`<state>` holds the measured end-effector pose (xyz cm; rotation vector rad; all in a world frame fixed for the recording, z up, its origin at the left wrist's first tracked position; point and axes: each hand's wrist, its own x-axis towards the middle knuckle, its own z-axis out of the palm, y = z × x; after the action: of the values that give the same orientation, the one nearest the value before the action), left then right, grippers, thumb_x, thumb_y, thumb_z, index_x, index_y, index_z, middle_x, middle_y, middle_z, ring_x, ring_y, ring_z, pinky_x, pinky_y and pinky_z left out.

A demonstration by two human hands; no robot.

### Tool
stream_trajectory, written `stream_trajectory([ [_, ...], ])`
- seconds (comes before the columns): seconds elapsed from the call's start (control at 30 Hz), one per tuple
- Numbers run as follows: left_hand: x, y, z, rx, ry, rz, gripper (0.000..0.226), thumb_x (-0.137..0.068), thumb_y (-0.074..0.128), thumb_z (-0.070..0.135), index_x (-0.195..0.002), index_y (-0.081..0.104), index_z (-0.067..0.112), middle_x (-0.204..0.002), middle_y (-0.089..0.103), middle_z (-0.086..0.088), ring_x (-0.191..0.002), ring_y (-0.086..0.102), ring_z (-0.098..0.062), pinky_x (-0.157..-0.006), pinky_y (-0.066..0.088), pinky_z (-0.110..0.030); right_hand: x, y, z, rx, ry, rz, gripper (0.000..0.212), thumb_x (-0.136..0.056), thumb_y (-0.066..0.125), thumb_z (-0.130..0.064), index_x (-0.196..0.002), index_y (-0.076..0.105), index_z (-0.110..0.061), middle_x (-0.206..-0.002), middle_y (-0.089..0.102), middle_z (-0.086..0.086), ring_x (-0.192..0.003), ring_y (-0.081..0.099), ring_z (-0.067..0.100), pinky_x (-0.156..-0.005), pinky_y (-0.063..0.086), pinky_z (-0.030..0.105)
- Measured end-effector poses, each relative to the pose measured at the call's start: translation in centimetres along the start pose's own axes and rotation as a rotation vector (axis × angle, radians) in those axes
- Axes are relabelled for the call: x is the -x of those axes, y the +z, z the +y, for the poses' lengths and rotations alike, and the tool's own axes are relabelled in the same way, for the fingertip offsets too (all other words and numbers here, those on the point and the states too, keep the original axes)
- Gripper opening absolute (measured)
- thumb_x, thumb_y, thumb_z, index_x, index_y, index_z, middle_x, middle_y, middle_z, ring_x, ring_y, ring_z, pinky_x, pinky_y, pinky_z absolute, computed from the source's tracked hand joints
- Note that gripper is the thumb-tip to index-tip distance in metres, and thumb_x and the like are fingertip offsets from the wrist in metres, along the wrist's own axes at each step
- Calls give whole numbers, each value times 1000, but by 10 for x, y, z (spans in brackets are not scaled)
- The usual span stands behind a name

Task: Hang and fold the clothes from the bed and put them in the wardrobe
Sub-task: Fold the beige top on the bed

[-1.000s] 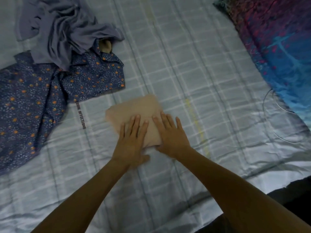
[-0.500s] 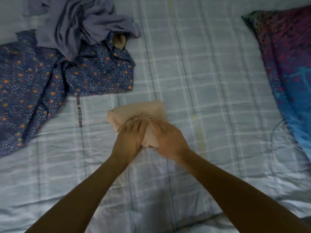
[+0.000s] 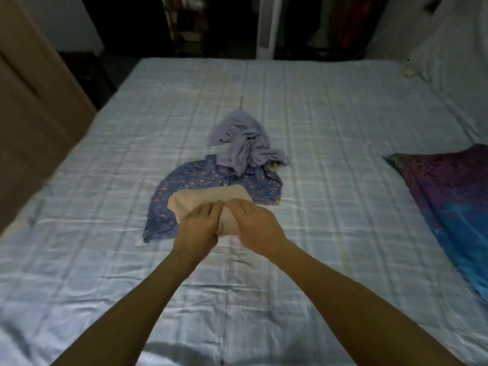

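Well short of done, judging by the bed (image 3: 343, 122): nothing visibly hung, nothing visibly put away. Beyond the far edge, a dark opening (image 3: 303, 25), possibly with hanging cloth, perhaps the wardrobe; too dim to say. At the left edge, a brown panel (image 3: 31, 114), cut off by the frame, purpose unclear. Along the right edge, a purple-and-blue patterned cloth (image 3: 454, 202), partly out of view; cannot tell whether pillow or garment. Near the middle of the bed, a blue floral shirt (image 3: 182, 188) spread out and unfolded, with a crumpled lilac garment (image 3: 243, 143) heaped on its far end. Toward the near edge, a folded beige garment (image 3: 206, 199), overlapping the shirt in view; cannot tell whether resting on it or lifted clear. Left grip (image 3: 198, 228) and right grip (image 3: 258, 225) side by side, fingers curled round the bundle's near end, holding it. Left to do, at a guess: putting the beige piece away, then dealing with the two remaining garments. Underside of the bundle hidden behind both grips.
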<state>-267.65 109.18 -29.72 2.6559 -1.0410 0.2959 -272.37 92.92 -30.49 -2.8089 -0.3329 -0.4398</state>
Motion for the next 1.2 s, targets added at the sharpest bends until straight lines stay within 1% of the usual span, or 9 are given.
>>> stream_trajectory([
  [0.1, 49, -97, -33, -97, -91, 64, 78, -35, 88, 6, -108, 63, 1, -85, 69, -15, -67, 68, -30, -46, 48, -25, -41, -38, -90, 22, -163, 61, 72, -44, 86, -16, -113, 64, -9, -98, 69, 8, -76, 68, 23, -51, 50, 26],
  [0.17, 84, -155, -57, -172, -168, 121, 72, -38, 85, 1, -108, 65, -1, -88, 69, -17, -70, 68, -31, -45, 48, -26, -67, -60, -151, 48, -280, 101, 74, -43, 88, -25, -111, 65, -10, -95, 69, 7, -71, 67, 22, -48, 48, 24],
  [0.37, 187, -305, -113, -344, -416, 242, 61, -58, 72, -3, -117, 59, 5, -100, 66, -14, -89, 64, -38, -47, 50, -37, -128, -109, -324, -31, -562, 241, 67, -47, 82, -10, -112, 62, -10, -90, 67, 6, -68, 65, 20, -47, 47, 24],
  [0.5, 250, -383, -127, -511, -543, 276, 61, -63, 82, 25, -116, 58, 9, -104, 66, -10, -92, 65, -33, -63, 55, -41, -154, -130, -418, -85, -743, 267, 70, -49, 85, -14, -114, 59, -11, -94, 68, 6, -71, 68, 21, -45, 48, 25],
  [0.57, 278, -413, -129, -546, -611, 292, 57, -69, 73, 38, -116, 56, 10, -107, 66, -11, -94, 63, -35, -65, 54, -44, -166, -134, -457, -120, -845, 262, 73, -51, 86, -14, -118, 57, -11, -99, 68, 9, -76, 69, 25, -46, 51, 28],
  [0.63, 302, -436, -132, -592, -709, 309, 54, -73, 65, 33, -119, 50, 11, -109, 64, -13, -98, 62, -38, -60, 54, -44, -176, -139, -492, -170, -950, 256, 73, -54, 85, -12, -121, 57, -8, -103, 68, 11, -80, 70, 28, -48, 52, 32],
  [0.77, 339, -474, -134, -649, -912, 315, 71, -62, 78, 9, -123, 41, 8, -112, 61, -18, -101, 60, -43, -51, 52, -44, -192, -154, -554, -291, -1157, 315, 74, -54, 84, -10, -122, 55, -7, -104, 68, 13, -80, 69, 29, -48, 53, 31],
  [0.97, 398, -520, -113, -822, -1171, 335, 76, -50, 85, 9, -118, 55, -4, -104, 65, -18, -91, 65, -42, -50, 51, -41, -188, -167, -647, -462, -1416, 335, 76, -59, 85, -13, -125, 50, -8, -109, 66, 11, -84, 68, 29, -48, 52, 31],
  [1.2, 477, -552, -112, -834, -1378, 345, 74, -80, 70, 22, -141, 35, 0, -141, 44, -17, -130, 42, -38, -85, 51, -51, -160, -154, -743, -590, -1549, 309, 73, -64, 79, -9, -130, 46, -8, -116, 65, 12, -94, 68, 32, -49, 56, 37],
])
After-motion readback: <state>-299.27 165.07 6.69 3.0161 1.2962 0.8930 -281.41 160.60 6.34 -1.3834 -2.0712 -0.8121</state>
